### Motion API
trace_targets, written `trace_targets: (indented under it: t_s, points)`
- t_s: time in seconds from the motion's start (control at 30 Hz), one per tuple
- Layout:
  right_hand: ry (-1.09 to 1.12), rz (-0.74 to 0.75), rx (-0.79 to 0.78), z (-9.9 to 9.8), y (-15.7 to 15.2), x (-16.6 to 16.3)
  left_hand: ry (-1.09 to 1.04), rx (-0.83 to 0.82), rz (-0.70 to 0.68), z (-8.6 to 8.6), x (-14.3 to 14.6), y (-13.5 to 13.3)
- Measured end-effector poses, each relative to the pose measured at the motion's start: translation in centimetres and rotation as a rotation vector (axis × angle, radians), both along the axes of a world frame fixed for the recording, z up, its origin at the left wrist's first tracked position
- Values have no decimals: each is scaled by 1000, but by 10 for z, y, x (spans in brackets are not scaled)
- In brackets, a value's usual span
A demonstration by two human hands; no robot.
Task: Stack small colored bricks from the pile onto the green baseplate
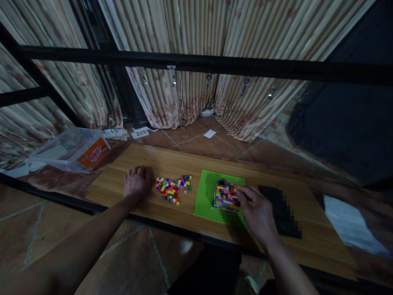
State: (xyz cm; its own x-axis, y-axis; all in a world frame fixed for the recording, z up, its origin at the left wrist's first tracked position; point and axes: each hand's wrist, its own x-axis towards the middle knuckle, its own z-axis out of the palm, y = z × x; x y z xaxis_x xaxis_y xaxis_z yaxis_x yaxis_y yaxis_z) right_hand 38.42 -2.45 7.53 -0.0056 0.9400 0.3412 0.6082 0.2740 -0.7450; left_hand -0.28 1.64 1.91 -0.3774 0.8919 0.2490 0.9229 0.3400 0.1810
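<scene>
A green baseplate (208, 192) lies on a wooden board (172, 162). On the plate stands a block built of many small coloured bricks (226, 195). My right hand (257, 211) rests at the block's right side, fingers touching its edge, pinched together. A loose pile of small coloured bricks (172, 189) lies left of the plate. My left hand (136, 181) sits on the board just left of that pile, fingers curled under in a loose fist, nothing visible in it.
A clear plastic tub with an orange label (72, 149) lies on its side at the far left. A dark flat object (281, 211) sits right of the plate. Black metal bars (196, 63) cross above; curtains hang behind. Tiled floor surrounds the board.
</scene>
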Motion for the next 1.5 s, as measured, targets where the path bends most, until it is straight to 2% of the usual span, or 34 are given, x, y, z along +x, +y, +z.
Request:
trace_targets:
  t_s: [0.17,0.53,0.93,1.1,1.23,1.5]
  points:
    - [-76,-24,-2,-8,-1,16,-3,3,5,-2,-2,1]
    - [-269,-27,9,-23,8,7,2,6,13,-4,-3,2]
    - [-239,-111,17,-26,10,5,13,11,7,-2,-2,1]
    - [-193,-152,-26,-21,8,8,14,-2,13,-2,-2,1]
    - [-180,-210,14,-18,10,12,-1,12,17,-4,-3,2]
    - [-240,-216,63,-32,17,9,3,1,7,-3,-3,1]
